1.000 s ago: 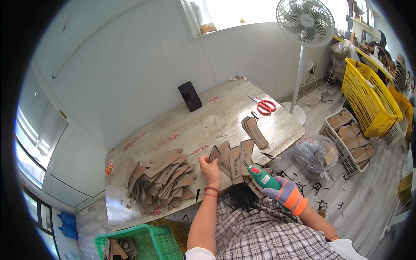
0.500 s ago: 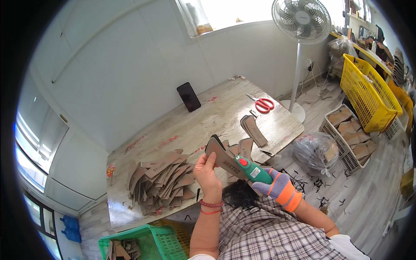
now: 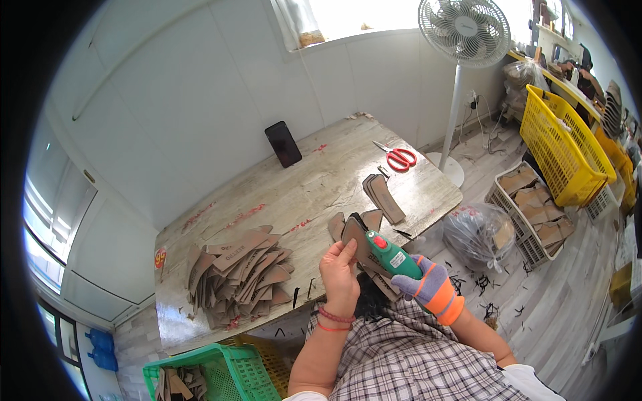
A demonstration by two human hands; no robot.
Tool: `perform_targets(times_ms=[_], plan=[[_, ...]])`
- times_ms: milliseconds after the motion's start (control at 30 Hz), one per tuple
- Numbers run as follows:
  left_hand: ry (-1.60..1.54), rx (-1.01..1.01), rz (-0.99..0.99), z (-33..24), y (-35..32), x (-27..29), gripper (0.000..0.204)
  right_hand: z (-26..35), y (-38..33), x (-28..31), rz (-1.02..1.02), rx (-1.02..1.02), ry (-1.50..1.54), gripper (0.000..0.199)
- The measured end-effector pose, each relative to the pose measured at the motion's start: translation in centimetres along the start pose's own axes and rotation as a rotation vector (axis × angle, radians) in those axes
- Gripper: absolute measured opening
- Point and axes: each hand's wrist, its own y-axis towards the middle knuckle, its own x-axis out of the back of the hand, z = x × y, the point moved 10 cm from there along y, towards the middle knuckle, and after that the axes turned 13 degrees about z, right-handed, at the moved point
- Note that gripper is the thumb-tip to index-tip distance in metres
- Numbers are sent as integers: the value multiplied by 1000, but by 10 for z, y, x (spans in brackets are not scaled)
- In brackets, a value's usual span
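My bare left hand pinches a curved brown fabric piece with a black edge, thumb on its face, above the table's near edge. My right hand, in a grey and orange glove, wraps round a green hand-held electric cutter with a red button. The cutter's front end lies against the right edge of the piece; its blade is hidden. More brown pieces rest on the table just behind. To the left of my left hand spreads a heap of similar brown pieces.
The wooden table carries a phone, red-handled scissors and a small stack of brown pieces. Below stands a green crate. At right are a plastic bag, white basket, yellow crate and fan.
My left hand and the fabric piece have shifted slightly right and down, and the piece stands more upright against the cutter. The right hand has barely moved. The view has shifted a little.
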Motion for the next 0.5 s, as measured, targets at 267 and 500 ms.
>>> perform_targets(times_ms=[267, 500], plan=[[90, 44, 24, 1, -12, -9, 4, 12, -3, 2, -14, -2, -65, 46], [261, -22, 88, -31, -8, -10, 13, 2, -5, 10, 34, -38, -60, 50]])
